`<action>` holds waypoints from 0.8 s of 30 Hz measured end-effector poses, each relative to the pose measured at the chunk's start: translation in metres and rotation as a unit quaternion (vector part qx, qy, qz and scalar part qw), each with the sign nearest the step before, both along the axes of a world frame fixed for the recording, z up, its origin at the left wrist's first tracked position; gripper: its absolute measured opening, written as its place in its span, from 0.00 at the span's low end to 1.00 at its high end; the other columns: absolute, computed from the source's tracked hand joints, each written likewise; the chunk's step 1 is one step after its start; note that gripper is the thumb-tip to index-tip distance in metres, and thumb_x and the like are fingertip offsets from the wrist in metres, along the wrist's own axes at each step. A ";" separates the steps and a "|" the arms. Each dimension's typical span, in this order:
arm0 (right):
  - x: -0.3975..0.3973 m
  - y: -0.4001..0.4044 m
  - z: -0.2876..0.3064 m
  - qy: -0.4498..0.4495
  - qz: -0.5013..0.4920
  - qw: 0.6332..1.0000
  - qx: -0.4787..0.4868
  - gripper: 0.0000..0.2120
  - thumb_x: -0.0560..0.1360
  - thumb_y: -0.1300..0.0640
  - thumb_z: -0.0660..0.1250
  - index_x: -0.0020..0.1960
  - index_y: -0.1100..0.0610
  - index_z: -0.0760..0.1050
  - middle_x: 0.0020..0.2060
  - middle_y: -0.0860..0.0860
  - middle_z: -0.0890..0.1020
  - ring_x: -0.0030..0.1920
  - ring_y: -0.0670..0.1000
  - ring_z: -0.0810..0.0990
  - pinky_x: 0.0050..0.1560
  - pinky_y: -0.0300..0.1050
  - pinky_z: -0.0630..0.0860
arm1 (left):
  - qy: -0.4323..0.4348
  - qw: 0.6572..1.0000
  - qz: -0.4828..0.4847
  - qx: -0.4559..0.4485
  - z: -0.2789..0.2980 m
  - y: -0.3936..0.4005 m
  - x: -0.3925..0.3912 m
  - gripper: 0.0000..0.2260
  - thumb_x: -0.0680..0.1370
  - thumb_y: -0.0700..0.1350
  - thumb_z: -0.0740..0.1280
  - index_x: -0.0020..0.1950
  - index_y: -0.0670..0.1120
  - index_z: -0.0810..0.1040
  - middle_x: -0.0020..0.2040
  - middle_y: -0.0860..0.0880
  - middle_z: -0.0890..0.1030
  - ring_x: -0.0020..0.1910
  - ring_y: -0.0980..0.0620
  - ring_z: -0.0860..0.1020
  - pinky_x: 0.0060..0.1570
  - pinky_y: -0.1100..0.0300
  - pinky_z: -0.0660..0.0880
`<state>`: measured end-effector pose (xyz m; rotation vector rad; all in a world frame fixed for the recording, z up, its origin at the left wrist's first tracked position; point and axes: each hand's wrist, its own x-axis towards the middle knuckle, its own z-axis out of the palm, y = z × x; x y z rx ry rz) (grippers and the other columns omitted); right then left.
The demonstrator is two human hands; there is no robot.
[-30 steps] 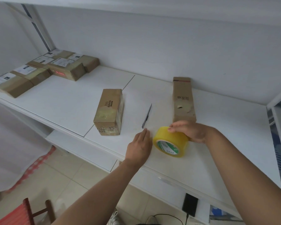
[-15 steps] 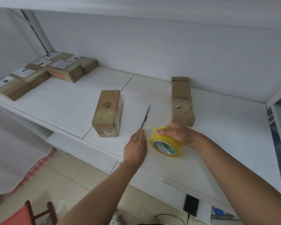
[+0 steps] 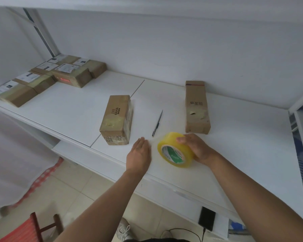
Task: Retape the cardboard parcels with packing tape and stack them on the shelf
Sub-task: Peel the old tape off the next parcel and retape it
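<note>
The roll of yellow packing tape stands tilted on its edge near the front of the white tabletop, its green-printed core facing the camera. The right hand comes in from the lower right with the forearm stretched across the tabletop's front edge; its grip is clamped on the roll, fingers curled over the top and far side of the roll and the thumb lying on the roll's upper rim. A short clear strip of tape seems to run from the roll toward the left, though it is faint and hard to make out. The left hand reaches in from the lower left, palm down and fingers straight and held together, lying flat on the tabletop just beside the roll; its grip is apart and it holds nothing, and I cannot tell whether the fingertips press on the strip. Just beyond the two hands a thin dark pen-like blade lies on the tabletop, pointing away from the person. To its left lies a brown cardboard parcel with printed letters on top and glossy tape over its near end. To the right, near the wall, lies a longer parcel with a torn spot on its upper face. Far left, a group of labelled parcels sits side by side on the tabletop.
</note>
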<state>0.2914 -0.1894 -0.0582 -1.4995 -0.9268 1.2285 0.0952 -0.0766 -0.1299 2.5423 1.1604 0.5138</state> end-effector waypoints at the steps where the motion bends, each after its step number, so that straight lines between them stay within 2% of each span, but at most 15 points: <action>1: 0.000 -0.005 -0.004 0.023 -0.019 1.000 0.005 0.23 0.61 0.40 0.72 0.40 0.60 0.80 0.37 0.57 0.82 0.38 0.55 0.80 0.40 0.45 0.75 | -0.010 1.000 0.010 0.012 0.002 -0.001 0.001 0.09 0.82 0.43 0.61 0.56 0.40 0.78 0.56 0.43 0.82 0.57 0.41 0.80 0.46 0.51 0.78; 3: -0.001 -0.010 -0.008 0.019 -0.017 1.000 0.006 0.23 0.60 0.40 0.72 0.40 0.60 0.78 0.36 0.56 0.81 0.38 0.54 0.80 0.39 0.44 0.74 | -0.023 0.999 0.026 0.023 0.012 -0.004 0.004 0.08 0.82 0.41 0.60 0.54 0.41 0.77 0.49 0.45 0.80 0.50 0.42 0.79 0.37 0.54 0.72; 5: -0.004 -0.010 -0.008 -0.009 0.006 1.000 0.002 0.23 0.60 0.40 0.72 0.39 0.60 0.75 0.34 0.55 0.78 0.36 0.52 0.77 0.37 0.43 0.72 | -0.022 0.999 0.034 0.005 0.020 -0.005 0.003 0.13 0.83 0.42 0.57 0.65 0.42 0.75 0.53 0.44 0.80 0.52 0.41 0.78 0.41 0.52 0.72; 7: -0.005 -0.008 -0.003 -0.015 0.018 1.000 -0.002 0.21 0.60 0.40 0.71 0.37 0.58 0.75 0.33 0.53 0.78 0.34 0.50 0.77 0.36 0.42 0.72 | -0.006 0.999 0.047 -0.019 0.028 -0.003 0.000 0.21 0.84 0.45 0.54 0.78 0.46 0.64 0.55 0.44 0.78 0.53 0.41 0.77 0.44 0.51 0.72; 9: -0.001 -0.009 0.003 -0.012 0.022 1.000 -0.009 0.19 0.59 0.41 0.71 0.35 0.57 0.76 0.32 0.52 0.78 0.33 0.49 0.78 0.35 0.41 0.72 | 0.008 0.998 0.062 -0.003 0.031 0.003 -0.004 0.25 0.85 0.45 0.54 0.81 0.52 0.55 0.45 0.45 0.77 0.42 0.43 0.76 0.39 0.52 0.70; 10: 0.002 -0.009 0.006 -0.014 0.025 0.999 -0.013 0.19 0.59 0.41 0.71 0.35 0.57 0.77 0.31 0.52 0.79 0.32 0.49 0.78 0.34 0.40 0.72 | 0.012 0.998 0.066 0.019 0.033 0.005 -0.006 0.27 0.84 0.43 0.57 0.81 0.55 0.53 0.39 0.46 0.76 0.35 0.44 0.73 0.35 0.54 0.68; 12: 0.007 -0.010 0.011 -0.032 0.035 0.999 -0.017 0.20 0.59 0.40 0.70 0.36 0.58 0.78 0.32 0.52 0.80 0.32 0.49 0.78 0.33 0.40 0.72 | 0.008 0.996 0.048 0.081 0.035 0.008 -0.011 0.36 0.75 0.36 0.68 0.79 0.54 0.58 0.28 0.48 0.74 0.23 0.46 0.68 0.26 0.58 0.64; 14: 0.012 -0.010 0.016 -0.059 0.046 0.997 -0.027 0.24 0.59 0.39 0.70 0.40 0.60 0.77 0.33 0.54 0.80 0.33 0.50 0.78 0.34 0.41 0.72 | -0.015 0.990 0.005 0.140 0.033 0.014 -0.016 0.39 0.67 0.32 0.73 0.75 0.52 0.64 0.25 0.49 0.74 0.19 0.47 0.67 0.22 0.62 0.62; 17: 0.016 -0.010 0.021 -0.078 0.058 0.994 -0.047 0.25 0.59 0.38 0.69 0.41 0.60 0.77 0.34 0.54 0.80 0.34 0.51 0.79 0.36 0.42 0.72 | -0.059 0.978 -0.048 0.194 0.035 0.020 -0.021 0.38 0.67 0.30 0.72 0.74 0.50 0.66 0.28 0.49 0.77 0.20 0.47 0.71 0.20 0.60 0.68; 21: 0.013 -0.010 0.021 -0.085 0.063 0.993 -0.055 0.24 0.60 0.38 0.69 0.41 0.59 0.77 0.34 0.54 0.81 0.35 0.52 0.79 0.37 0.44 0.73 | -0.098 0.963 -0.057 0.243 0.041 0.019 -0.022 0.34 0.66 0.26 0.73 0.69 0.48 0.72 0.29 0.49 0.75 0.20 0.48 0.68 0.18 0.60 0.68; 24: 0.010 -0.009 0.023 -0.087 0.070 0.992 -0.060 0.23 0.60 0.38 0.69 0.40 0.58 0.78 0.34 0.54 0.81 0.34 0.51 0.80 0.36 0.42 0.73 | -0.115 0.954 -0.049 0.273 0.045 0.018 -0.022 0.25 0.67 0.28 0.75 0.61 0.43 0.80 0.40 0.48 0.84 0.23 0.48 0.74 0.20 0.61 0.68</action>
